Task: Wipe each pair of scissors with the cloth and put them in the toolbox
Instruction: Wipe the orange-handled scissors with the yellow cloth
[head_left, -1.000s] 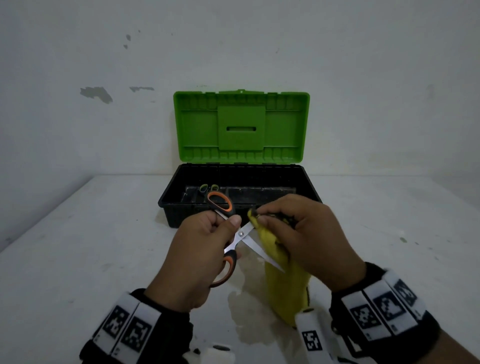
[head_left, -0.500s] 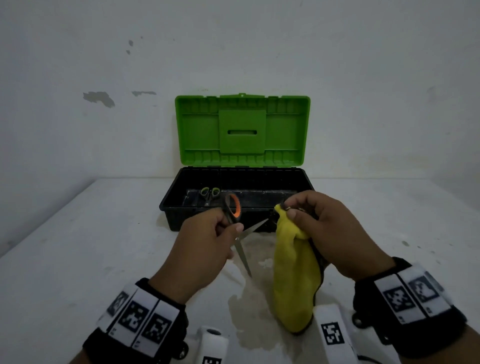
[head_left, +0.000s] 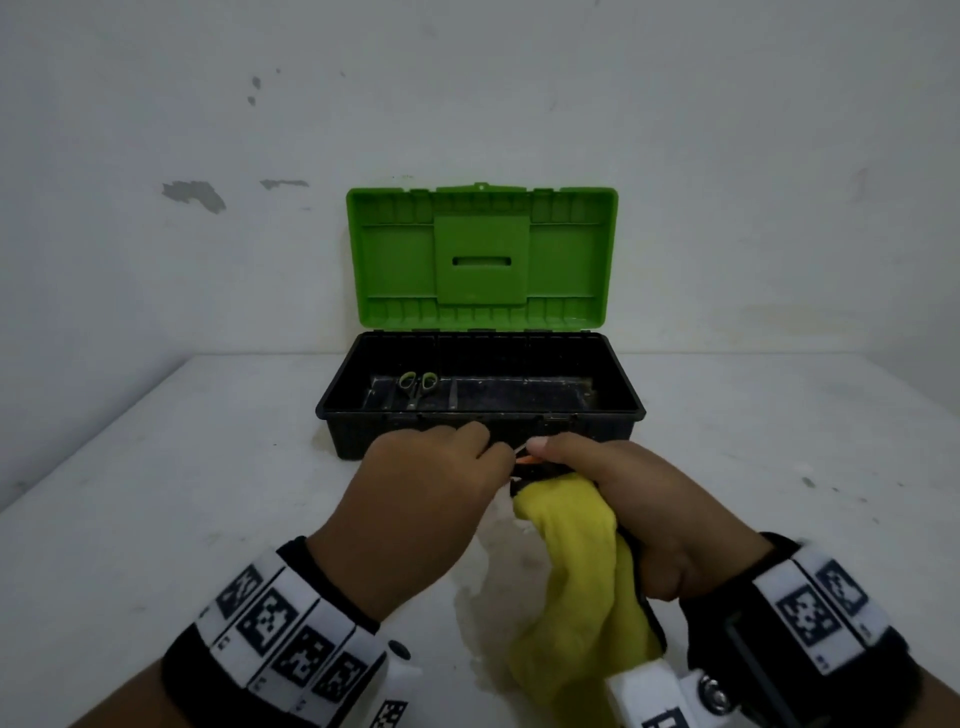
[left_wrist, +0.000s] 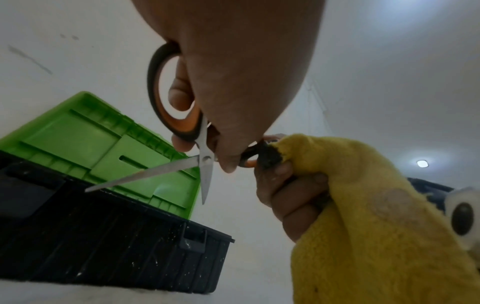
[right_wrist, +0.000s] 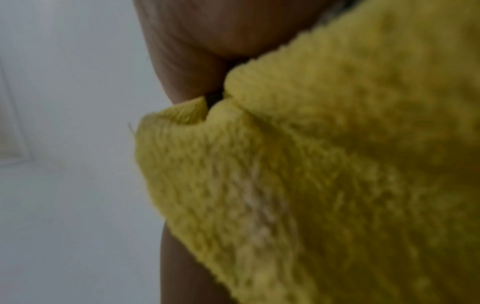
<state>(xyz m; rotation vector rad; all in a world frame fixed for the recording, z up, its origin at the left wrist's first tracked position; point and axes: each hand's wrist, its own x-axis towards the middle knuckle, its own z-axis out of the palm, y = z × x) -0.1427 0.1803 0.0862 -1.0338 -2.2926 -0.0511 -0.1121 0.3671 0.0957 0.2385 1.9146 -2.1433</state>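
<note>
Orange-and-black scissors (left_wrist: 200, 148) sit in the left hand (head_left: 431, 483), just in front of the toolbox (head_left: 618, 415): a finger is curled through one handle loop, and the blades stand spread apart, pointing down toward the box's front wall. The right hand (head_left: 628, 499) is curled round the yellow cloth (head_left: 582, 566) and pinches the other handle loop through it, so the wiping at this point looks to be on the handles, not the blades. These scissors should be light and rigid; the steel blades are smooth and pointed, so the loops are the safe place to hold, and closing the blades before setting them down would be wise. The cloth is soft, thick and limp, hanging down in a fold below the fist and hiding most of the right wrist view. A smaller pair with green handles (head_left: 417, 382) already lies in the left part of the box's tray, so the task seems partly done. The box's green lid (head_left: 480, 254) stands open and upright against the wall. The table (head_left: 156, 493) is pale, matt and stained, with a damp-looking mark beneath the hands. The wall (head_left: 192, 192) behind is plain white with a few patches of chipped paint, and a ceiling lamp (left_wrist: 422, 164) shows in the left wrist view.
</note>
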